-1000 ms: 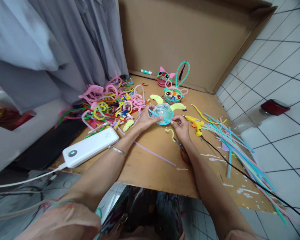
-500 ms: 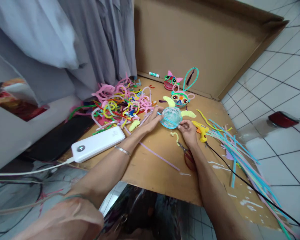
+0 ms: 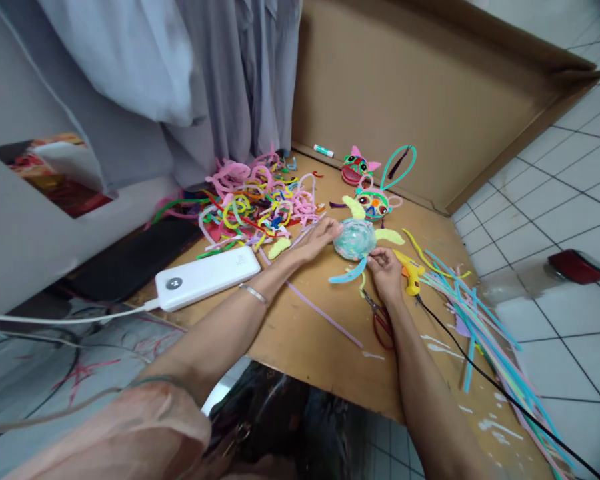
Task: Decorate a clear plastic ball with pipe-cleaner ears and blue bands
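I saw the left hand (image 3: 321,241), fingers outstretched and unclenched, touching the left side of a pale green ball (image 3: 354,240) on the table (image 3: 300,357). The right hand (image 3: 389,272) pinched a blue strip (image 3: 347,276) just below it. Red-handled scissors (image 3: 381,327) and a yellow glue gun (image 3: 413,272) lay nearby.
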Demonstrator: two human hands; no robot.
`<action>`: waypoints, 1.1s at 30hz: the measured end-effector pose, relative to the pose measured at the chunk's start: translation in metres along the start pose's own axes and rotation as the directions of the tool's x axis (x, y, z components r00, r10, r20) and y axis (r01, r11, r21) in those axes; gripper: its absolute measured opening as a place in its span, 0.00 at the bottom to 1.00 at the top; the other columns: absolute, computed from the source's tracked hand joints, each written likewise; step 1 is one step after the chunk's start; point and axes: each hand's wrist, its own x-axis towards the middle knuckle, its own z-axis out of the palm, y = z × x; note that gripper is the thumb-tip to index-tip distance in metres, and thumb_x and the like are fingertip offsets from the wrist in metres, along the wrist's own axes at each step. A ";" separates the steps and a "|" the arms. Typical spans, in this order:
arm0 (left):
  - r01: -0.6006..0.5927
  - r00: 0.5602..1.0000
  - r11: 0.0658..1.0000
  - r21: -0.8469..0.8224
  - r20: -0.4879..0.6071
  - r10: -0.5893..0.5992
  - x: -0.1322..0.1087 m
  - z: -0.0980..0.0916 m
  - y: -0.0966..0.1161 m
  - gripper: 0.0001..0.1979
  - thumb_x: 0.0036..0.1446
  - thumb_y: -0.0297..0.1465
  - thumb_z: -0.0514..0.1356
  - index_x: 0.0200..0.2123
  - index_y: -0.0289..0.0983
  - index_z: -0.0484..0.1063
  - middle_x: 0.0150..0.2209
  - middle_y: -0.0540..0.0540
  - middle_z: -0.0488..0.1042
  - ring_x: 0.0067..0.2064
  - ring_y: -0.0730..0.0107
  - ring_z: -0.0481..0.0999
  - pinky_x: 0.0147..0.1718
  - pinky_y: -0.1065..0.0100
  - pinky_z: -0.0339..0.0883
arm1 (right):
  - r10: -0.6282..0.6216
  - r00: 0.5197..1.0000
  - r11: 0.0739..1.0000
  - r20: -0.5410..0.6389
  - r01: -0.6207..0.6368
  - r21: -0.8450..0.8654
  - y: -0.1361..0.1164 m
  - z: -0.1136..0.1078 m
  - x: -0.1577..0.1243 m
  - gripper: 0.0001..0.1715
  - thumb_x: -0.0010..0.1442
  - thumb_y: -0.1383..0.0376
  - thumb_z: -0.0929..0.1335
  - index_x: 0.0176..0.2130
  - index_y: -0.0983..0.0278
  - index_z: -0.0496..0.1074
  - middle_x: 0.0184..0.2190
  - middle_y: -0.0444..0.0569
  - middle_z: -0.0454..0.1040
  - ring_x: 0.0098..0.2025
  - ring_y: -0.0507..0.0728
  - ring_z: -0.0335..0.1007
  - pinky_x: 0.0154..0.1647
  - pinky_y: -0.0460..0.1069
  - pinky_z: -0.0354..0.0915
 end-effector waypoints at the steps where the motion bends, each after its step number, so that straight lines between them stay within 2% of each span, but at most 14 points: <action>1: -0.018 0.999 1.000 0.017 0.035 0.017 0.000 -0.002 0.002 0.21 0.54 0.50 0.61 0.39 0.39 0.68 0.40 0.46 0.74 0.46 0.61 0.73 0.51 0.57 0.68 | 0.001 1.000 1.000 0.006 -0.001 -0.004 0.000 0.000 0.000 0.19 0.44 0.57 0.74 0.32 0.59 0.65 0.30 0.43 0.72 0.33 0.55 0.71 0.39 0.52 0.69; 3: -0.045 0.995 0.998 0.039 0.096 0.041 0.000 -0.003 0.004 0.26 0.47 0.52 0.66 0.40 0.39 0.68 0.40 0.46 0.73 0.46 0.60 0.73 0.51 0.58 0.68 | 0.006 1.000 1.000 0.008 -0.006 -0.004 0.001 0.000 0.000 0.19 0.44 0.57 0.74 0.32 0.59 0.65 0.30 0.43 0.72 0.34 0.55 0.71 0.40 0.52 0.69; 6: -0.056 0.991 0.998 0.043 0.123 0.050 0.002 -0.004 0.005 0.33 0.38 0.50 0.72 0.43 0.40 0.68 0.42 0.45 0.73 0.47 0.58 0.73 0.50 0.57 0.68 | 0.014 1.000 1.000 -0.001 -0.014 0.016 0.000 0.001 0.000 0.18 0.43 0.58 0.73 0.32 0.59 0.65 0.30 0.43 0.72 0.34 0.55 0.71 0.40 0.52 0.69; 14: -0.042 0.943 0.996 0.084 0.334 0.012 0.000 -0.016 0.022 0.46 0.26 0.42 0.77 0.52 0.42 0.66 0.50 0.41 0.73 0.54 0.50 0.74 0.52 0.56 0.68 | 0.001 1.000 0.999 -0.010 0.000 0.034 0.002 0.002 0.000 0.16 0.43 0.59 0.72 0.31 0.59 0.64 0.27 0.41 0.70 0.31 0.54 0.69 0.36 0.50 0.68; 17: -0.065 0.914 0.978 0.196 0.405 -0.021 -0.003 -0.021 0.030 0.52 0.25 0.40 0.77 0.58 0.44 0.62 0.56 0.40 0.70 0.58 0.47 0.72 0.53 0.57 0.67 | -0.004 1.000 0.999 -0.024 0.005 0.033 0.005 0.002 0.001 0.16 0.43 0.59 0.72 0.31 0.59 0.63 0.28 0.42 0.70 0.32 0.55 0.70 0.36 0.50 0.68; 20: -0.118 0.892 0.965 0.236 0.452 -0.002 -0.006 -0.021 0.033 0.56 0.26 0.39 0.77 0.61 0.44 0.59 0.61 0.38 0.66 0.60 0.46 0.70 0.54 0.57 0.67 | -0.009 1.000 1.000 -0.017 0.010 0.017 0.008 0.002 0.001 0.15 0.43 0.59 0.71 0.31 0.59 0.63 0.28 0.42 0.70 0.32 0.55 0.70 0.37 0.50 0.68; 26: -0.107 0.905 0.970 0.218 0.424 0.005 -0.013 -0.019 0.034 0.60 0.23 0.39 0.78 0.63 0.42 0.58 0.64 0.34 0.64 0.64 0.42 0.66 0.58 0.52 0.64 | -0.016 1.000 1.000 -0.006 0.016 0.025 0.011 0.005 0.002 0.14 0.45 0.59 0.70 0.31 0.59 0.63 0.29 0.43 0.70 0.34 0.55 0.71 0.40 0.52 0.69; 30: -0.116 0.907 0.955 0.271 0.421 -0.009 -0.020 -0.019 0.037 0.66 0.24 0.39 0.78 0.68 0.42 0.52 0.68 0.32 0.58 0.67 0.39 0.61 0.62 0.47 0.60 | -0.011 1.000 0.999 -0.005 0.011 0.043 0.011 0.007 0.002 0.14 0.45 0.60 0.70 0.32 0.59 0.63 0.28 0.42 0.70 0.33 0.55 0.71 0.37 0.51 0.68; 33: -0.165 0.887 0.938 0.305 0.462 0.005 -0.022 -0.019 0.038 0.68 0.27 0.41 0.77 0.70 0.41 0.46 0.71 0.31 0.51 0.70 0.40 0.55 0.65 0.47 0.55 | -0.008 1.000 0.999 -0.001 0.008 0.052 0.012 0.008 0.001 0.14 0.45 0.59 0.70 0.32 0.59 0.64 0.28 0.42 0.70 0.33 0.55 0.71 0.37 0.51 0.68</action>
